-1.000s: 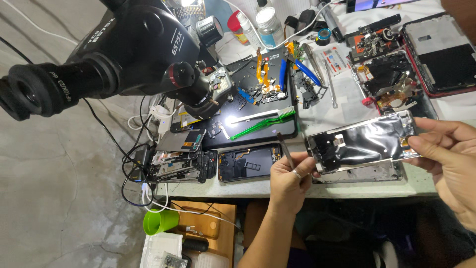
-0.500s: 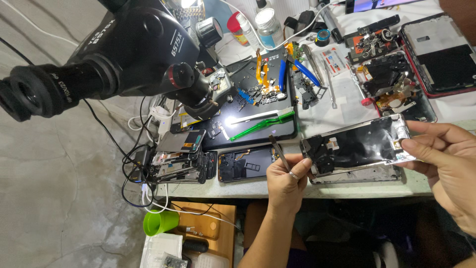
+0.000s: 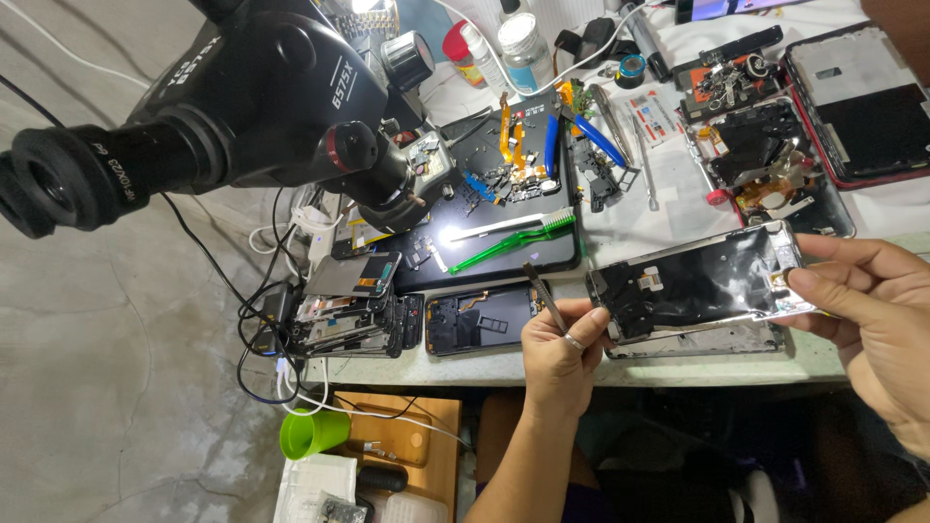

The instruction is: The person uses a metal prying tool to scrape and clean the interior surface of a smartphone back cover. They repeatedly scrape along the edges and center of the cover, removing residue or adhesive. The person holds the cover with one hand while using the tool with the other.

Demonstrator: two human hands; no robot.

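Item: opened phone frame (image 3: 702, 283), dark inside with a silver rim, held level above the front edge of the white workbench (image 3: 639, 373). Your right hand (image 3: 872, 310) is clamped on its right end, thumb on top; your left hand (image 3: 562, 349) steadies its left end while its fingers are also closed on metal tweezers (image 3: 545, 296), tips pointing up and away. Beneath lies another frame (image 3: 697, 341); to the left, a dark phone back (image 3: 481, 320) and a stack of phone parts (image 3: 354, 320). Further back: black work mat (image 3: 504, 208), green brush (image 3: 513, 240), microscope (image 3: 242, 107). Risks, as judged: the frame hangs over the bench edge, so a loosened grip could drop it floorward; with tweezers sharing your left hand, the tips may scrape the exposed interior.
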